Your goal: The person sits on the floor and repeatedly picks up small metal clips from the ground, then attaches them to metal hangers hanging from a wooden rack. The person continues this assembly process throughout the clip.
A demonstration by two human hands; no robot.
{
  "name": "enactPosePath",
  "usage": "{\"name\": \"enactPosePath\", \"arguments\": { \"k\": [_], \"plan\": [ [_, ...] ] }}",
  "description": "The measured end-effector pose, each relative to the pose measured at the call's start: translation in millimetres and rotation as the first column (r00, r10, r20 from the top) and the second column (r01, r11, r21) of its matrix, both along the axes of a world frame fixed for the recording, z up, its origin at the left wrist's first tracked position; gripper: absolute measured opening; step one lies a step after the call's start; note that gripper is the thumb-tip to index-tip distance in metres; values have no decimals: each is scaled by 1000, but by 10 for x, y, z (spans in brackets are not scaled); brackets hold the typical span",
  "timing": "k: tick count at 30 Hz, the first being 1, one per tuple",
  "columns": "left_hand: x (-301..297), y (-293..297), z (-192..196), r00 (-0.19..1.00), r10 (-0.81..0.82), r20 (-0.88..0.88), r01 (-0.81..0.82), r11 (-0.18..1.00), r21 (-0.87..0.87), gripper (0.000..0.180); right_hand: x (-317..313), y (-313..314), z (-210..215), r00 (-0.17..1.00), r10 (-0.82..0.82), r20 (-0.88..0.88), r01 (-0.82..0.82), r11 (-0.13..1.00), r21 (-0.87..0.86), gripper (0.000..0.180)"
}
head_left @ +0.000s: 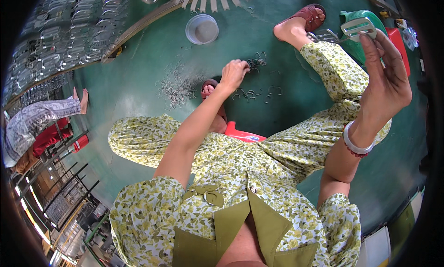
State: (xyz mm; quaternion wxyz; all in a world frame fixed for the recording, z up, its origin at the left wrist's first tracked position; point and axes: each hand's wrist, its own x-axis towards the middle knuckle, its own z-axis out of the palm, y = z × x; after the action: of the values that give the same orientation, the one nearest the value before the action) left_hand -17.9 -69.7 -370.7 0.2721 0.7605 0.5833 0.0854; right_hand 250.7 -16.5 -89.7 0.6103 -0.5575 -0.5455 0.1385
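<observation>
From my remote seat I see the right hand (386,79) raised at the right of the view, its fingers (372,47) clamped on a flat silver metal buckle frame (358,27) held up above the knee. A second, similar silver metal piece (323,35) sits just left of it, beside the foot in a dark red open sandal (311,15); I cannot tell whether it hangs from the held one.

The left hand (233,73) reaches down to the green painted floor (138,82), fingers curled together over a scatter of small bent grey wire clips (252,93) lying between the feet. Whether a clip is actually pinched there I cannot tell. A denser heap of the same thin wire pieces (175,86) lies just left of that hand.

I can make out no labels or signs. A round translucent plastic tub (202,29) stands on the floor further off, well apart from both hands. A red plastic stool (243,133) shows beneath the yellow-green floral dress, and a green plastic basket (365,17) with a red container (398,47) beside it sits behind the raised hand, partly hidden by it. Rows of shiny metal frames (64,31) fill the upper left. Another person's patterned sleeve (32,121) and bare foot (83,100) show at the left edge.
</observation>
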Motion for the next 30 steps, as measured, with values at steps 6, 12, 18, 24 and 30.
{"name": "enactPosePath", "arguments": {
  "k": [6,12,18,24,30],
  "plan": [
    [150,280,-252,999,-21,47,15,992,123,11,-2,8,-10,999,-7,-35,6,999,-45,21],
    [187,221,-399,970,-184,-160,204,971,122,16,18,18,-14,999,16,-44,-16,1000,-2,21],
    [-69,159,-273,958,232,170,-236,972,4,15,-35,-25,8,998,24,-64,-27,998,-53,21],
    [-88,344,316,603,665,441,-328,710,-623,21,-100,-125,14,994,89,-59,-96,988,-119,20],
    [69,523,1731,304,606,736,-86,786,-612,16,-214,-264,-12,971,237,-41,-240,943,-231,25]
  ]
}}
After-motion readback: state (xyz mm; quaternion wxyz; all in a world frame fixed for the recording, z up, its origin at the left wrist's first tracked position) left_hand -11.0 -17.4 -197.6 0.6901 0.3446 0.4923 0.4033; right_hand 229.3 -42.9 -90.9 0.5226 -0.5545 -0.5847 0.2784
